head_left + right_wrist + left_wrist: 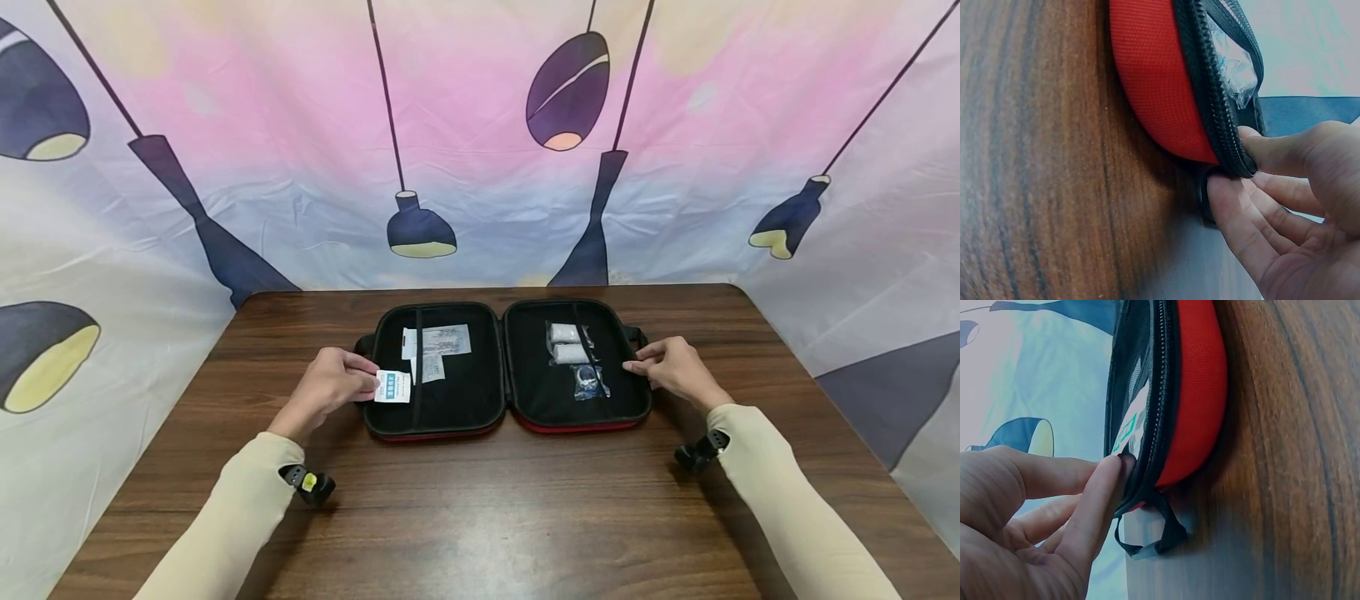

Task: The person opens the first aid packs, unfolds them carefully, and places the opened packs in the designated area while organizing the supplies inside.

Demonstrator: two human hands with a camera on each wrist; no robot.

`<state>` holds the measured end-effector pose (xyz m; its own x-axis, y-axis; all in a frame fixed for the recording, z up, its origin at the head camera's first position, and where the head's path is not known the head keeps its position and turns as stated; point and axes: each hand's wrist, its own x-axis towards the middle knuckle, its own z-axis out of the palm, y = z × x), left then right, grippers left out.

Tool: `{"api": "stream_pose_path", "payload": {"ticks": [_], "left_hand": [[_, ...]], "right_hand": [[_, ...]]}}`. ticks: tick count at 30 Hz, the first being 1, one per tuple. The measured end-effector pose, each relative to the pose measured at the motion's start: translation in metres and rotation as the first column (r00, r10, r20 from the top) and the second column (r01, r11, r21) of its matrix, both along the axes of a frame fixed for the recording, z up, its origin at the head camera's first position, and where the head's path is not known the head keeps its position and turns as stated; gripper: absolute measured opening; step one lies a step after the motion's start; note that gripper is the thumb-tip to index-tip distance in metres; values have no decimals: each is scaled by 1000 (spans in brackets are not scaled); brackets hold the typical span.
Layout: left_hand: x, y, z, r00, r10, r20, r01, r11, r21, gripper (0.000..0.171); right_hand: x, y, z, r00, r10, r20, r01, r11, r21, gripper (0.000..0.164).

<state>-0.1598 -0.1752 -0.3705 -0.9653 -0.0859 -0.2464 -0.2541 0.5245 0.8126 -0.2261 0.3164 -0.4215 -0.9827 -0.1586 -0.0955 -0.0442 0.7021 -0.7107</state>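
Note:
A zippered case (442, 423), black inside and red outside, lies unfolded in two halves on the table. My left hand (334, 385) pinches a small white packet (392, 397) with blue print over the left half's outer side. Under that half's elastic strap (418, 408) sit flat printed packets (448, 338). At the right half's outer edge, my right hand (675, 369) grips the zippered rim (1210, 81) between thumb and fingers. Inside this half, two white rolls (572, 353) in clear wrap and a clear bag (589, 383) with bluish contents lie by another strap.
The wooden table (480, 517) extends in front of the case and to both sides. Behind it hangs a cloth backdrop (480, 108) printed with lamps. Black fabric loops (1154, 547) stick out from the case's outer sides.

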Motion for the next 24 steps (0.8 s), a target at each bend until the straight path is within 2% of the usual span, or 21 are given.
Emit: {"api": "stream_pose_path", "payload": {"ticks": [10, 14, 24], "left_hand": [[-3, 13, -3, 999, -24, -31, 18, 985, -170, 22], [-3, 18, -7, 999, -28, -20, 24, 985, -170, 22], [-3, 30, -12, 999, -30, 30, 33, 995, -98, 21]], "right_hand": [[1, -1, 0, 1000, 0, 4, 0, 1000, -7, 54], [1, -2, 0, 1000, -2, 8, 2, 1000, -8, 53], [1, -2, 1, 1000, -10, 20, 11, 1000, -12, 53]]}}
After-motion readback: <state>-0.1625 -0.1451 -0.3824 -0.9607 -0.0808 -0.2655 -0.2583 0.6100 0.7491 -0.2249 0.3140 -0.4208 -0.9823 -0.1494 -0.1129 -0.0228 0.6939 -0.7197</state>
